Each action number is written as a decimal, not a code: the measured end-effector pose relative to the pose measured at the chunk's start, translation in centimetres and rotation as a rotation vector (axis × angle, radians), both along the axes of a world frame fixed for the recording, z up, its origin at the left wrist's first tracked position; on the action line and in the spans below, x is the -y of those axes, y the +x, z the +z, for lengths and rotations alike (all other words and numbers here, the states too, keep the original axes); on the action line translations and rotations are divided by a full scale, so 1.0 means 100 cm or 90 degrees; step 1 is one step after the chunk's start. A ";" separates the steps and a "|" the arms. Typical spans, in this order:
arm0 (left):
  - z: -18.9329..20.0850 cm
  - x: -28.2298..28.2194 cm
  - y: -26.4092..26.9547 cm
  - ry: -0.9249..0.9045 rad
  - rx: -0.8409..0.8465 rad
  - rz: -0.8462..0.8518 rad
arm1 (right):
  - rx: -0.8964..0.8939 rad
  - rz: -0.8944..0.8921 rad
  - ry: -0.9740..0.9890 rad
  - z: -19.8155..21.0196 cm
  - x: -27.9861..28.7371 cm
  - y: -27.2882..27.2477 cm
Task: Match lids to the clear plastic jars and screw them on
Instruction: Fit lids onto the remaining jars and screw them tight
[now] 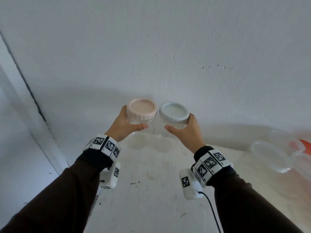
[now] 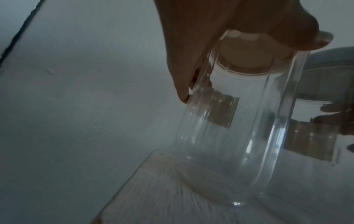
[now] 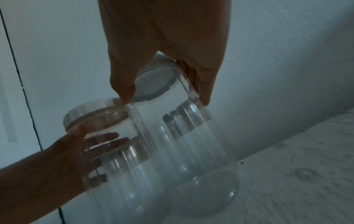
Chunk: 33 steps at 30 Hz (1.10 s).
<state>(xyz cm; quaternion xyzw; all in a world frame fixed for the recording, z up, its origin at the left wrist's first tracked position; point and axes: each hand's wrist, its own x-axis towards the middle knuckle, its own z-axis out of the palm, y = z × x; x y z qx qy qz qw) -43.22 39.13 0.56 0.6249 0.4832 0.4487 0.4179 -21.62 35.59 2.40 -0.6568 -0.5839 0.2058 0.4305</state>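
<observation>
Clear plastic makes up both jars, and each already wears a cap: the left jar [image 1: 137, 130] carries a pink lid [image 1: 143, 108], the right jar [image 1: 168, 132] a pale grey lid [image 1: 174, 113]. The person's left hand [image 1: 125, 126] wraps the left jar just under its lid, thumb across the near wall and fingers curled round the far side; the right hand [image 1: 186, 132] mirrors it on the right jar, thumb in front and fingers clamped behind. The two jars stand side by side at the far edge of the white table [image 1: 151, 190], close to the wall [image 1: 151, 47], their shoulders touching or very nearly so (the clear walls make the exact contact hard to read). Whether the bases rest fully on the table or hover just above it cannot be told; the wrist views suggest a slight tilt. Holding high on the body, near the neck, probably gives the firmest purchase on such slippery walls while the pair is parked together out of the way. Near the right edge lies another clear container [image 1: 276, 153] with something orange [image 1: 303, 143] beyond it. Judging by the seated lids, these two look finished.
</observation>
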 end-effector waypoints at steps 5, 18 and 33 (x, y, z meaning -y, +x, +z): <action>-0.001 -0.001 0.002 -0.004 -0.001 0.006 | 0.013 -0.003 -0.009 0.005 -0.001 0.000; -0.001 -0.003 0.002 0.003 -0.004 -0.011 | 0.019 -0.005 -0.007 0.006 0.008 -0.001; 0.022 0.014 -0.003 0.156 -0.108 0.036 | 0.165 0.045 -0.012 0.013 0.043 0.040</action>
